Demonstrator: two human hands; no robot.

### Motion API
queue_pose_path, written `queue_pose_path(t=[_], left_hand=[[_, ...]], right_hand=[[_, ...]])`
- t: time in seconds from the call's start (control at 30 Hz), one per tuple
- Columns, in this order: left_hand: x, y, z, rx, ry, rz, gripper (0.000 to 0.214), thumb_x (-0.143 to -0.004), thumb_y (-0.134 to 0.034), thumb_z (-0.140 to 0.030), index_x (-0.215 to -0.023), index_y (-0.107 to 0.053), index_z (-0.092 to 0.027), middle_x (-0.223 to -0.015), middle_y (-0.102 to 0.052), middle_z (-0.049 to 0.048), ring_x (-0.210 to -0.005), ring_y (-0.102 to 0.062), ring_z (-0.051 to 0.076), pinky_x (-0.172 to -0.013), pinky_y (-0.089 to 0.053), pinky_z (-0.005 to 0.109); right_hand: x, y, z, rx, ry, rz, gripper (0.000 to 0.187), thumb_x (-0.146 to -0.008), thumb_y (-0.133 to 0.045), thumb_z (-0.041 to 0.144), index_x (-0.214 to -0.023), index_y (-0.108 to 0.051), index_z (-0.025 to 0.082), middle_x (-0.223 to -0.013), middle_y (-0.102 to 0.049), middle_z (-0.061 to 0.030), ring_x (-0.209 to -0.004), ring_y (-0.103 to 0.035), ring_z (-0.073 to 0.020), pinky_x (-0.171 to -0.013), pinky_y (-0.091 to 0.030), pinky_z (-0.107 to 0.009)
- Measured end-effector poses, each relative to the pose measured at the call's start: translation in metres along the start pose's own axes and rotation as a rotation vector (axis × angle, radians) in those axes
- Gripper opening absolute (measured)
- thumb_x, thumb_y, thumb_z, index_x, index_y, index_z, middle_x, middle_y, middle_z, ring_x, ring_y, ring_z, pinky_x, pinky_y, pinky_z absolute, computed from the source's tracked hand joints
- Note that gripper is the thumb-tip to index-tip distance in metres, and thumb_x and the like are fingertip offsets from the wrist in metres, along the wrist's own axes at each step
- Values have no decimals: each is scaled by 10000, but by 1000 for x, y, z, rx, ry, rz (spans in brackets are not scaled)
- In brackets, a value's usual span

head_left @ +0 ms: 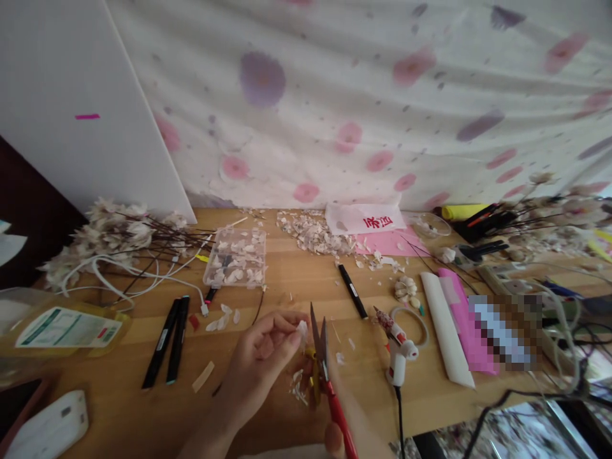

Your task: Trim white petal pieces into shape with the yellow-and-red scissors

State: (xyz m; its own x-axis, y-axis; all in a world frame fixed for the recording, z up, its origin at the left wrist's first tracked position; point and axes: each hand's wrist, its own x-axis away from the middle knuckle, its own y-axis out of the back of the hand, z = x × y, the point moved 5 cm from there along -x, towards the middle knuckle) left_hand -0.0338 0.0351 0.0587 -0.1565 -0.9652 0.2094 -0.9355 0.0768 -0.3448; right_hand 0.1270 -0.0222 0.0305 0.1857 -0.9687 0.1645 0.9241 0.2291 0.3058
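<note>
My left hand (261, 357) is closed in a pinch on a small white petal (303, 328) above the wooden table. My right hand (356, 414) grips red-handled scissors (337, 408) from below. Their blades point away from me and stand apart, just right of the petal, not touching it as far as I can see. Under the blades is a yellow object (313, 379) whose kind I cannot make out. White scraps (299, 387) lie beside it. The fingers of my right hand are partly hidden and blurred.
A compartment box (238, 256) of petals stands behind my left hand. Black markers (162, 341) lie at left, another marker (352, 291) ahead. A white glue gun (398, 357) with its cord is at right, near paper rolls (447, 328). Dried flowers (119, 233) lie back left.
</note>
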Motion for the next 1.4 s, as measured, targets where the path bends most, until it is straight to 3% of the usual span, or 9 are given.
queue_pose_path(t=[0.07, 0.27, 0.37, 0.5, 0.93, 1.17, 1.27, 1.33, 1.4], left_hand=[[1, -2, 2, 15, 13, 22, 289, -814, -798, -439, -722, -642, -215, -1083, -791, 69, -1075, -704, 238, -984, -513, 348], [4, -6, 7, 37, 81, 119, 308, -836, -766, -486, -775, -661, -204, -996, -764, 56, -754, -673, 172, -666, -539, 284], [3, -4, 5, -13, 66, 100, 299, -843, -758, -487, -792, -688, -201, -899, -749, 40, -773, -670, 177, -760, -545, 299], [1, -2, 7, -48, 18, 75, 286, -850, -753, -478, -786, -704, -203, -924, -749, 49, -887, -681, 204, -860, -526, 314], [-2, 0, 4, -59, 12, 136, 253, -849, -753, -432, -786, -726, -189, -875, -751, 49, -829, -650, 185, -781, -506, 284], [-4, 0, 4, -92, 15, 186, 235, -846, -742, -418, -786, -716, -192, -868, -766, 53, -863, -677, 204, -819, -510, 302], [-3, -1, 5, -40, 51, 229, 217, -845, -754, -412, -802, -719, -202, -890, -794, 52, -878, -698, 199, -845, -523, 304], [-4, -1, 5, -18, 67, 251, 211, -844, -763, -408, -810, -728, -204, -899, -807, 53, -842, -696, 183, -842, -530, 298], [-5, -1, 2, -11, 70, 267, 215, -843, -769, -410, -812, -737, -200, -903, -813, 59, -816, -694, 177, -845, -537, 303]], right_hand=[[1, -2, 4, -16, -2, 26, 298, -1013, -662, 347, -1267, -639, 192, -1267, -669, -86, -1022, -697, -239, -856, -612, -435], [-1, -11, 12, -42, -12, 68, 245, -1037, -618, 387, -1161, -669, 182, -1054, -714, -43, -848, -706, -186, -757, -613, -364], [0, -11, 14, -39, -13, 54, 248, -1044, -601, 403, -1142, -674, 188, -1023, -715, -37, -841, -704, -185, -761, -610, -364], [3, -6, 15, -15, -5, 18, 276, -1024, -640, 381, -1233, -653, 202, -1208, -689, -74, -962, -702, -220, -817, -615, -404], [6, -3, 10, 67, 15, -4, 303, -1013, -662, 347, -1275, -638, 197, -1293, -659, -86, -1054, -690, -252, -881, -605, -449], [14, 2, -5, 79, 38, -7, 318, -1021, -644, 371, -1291, -632, 202, -1321, -650, -91, -1081, -682, -256, -916, -588, -468], [14, 2, -10, 75, 62, 5, 551, -971, -601, 632, -1332, -623, 217, -1336, -653, -122, -1182, -645, -330, -1001, -527, -548], [10, 1, -8, 67, 81, 27, 843, -834, -507, 878, -1359, -625, 229, -1318, -671, -154, -1278, -575, -426, -1052, -471, -588], [5, -1, -2, 37, 99, 77, 1052, -705, -406, 1004, -1374, -627, 222, -1305, -683, -176, -1293, -549, -478, -1048, -466, -564]])
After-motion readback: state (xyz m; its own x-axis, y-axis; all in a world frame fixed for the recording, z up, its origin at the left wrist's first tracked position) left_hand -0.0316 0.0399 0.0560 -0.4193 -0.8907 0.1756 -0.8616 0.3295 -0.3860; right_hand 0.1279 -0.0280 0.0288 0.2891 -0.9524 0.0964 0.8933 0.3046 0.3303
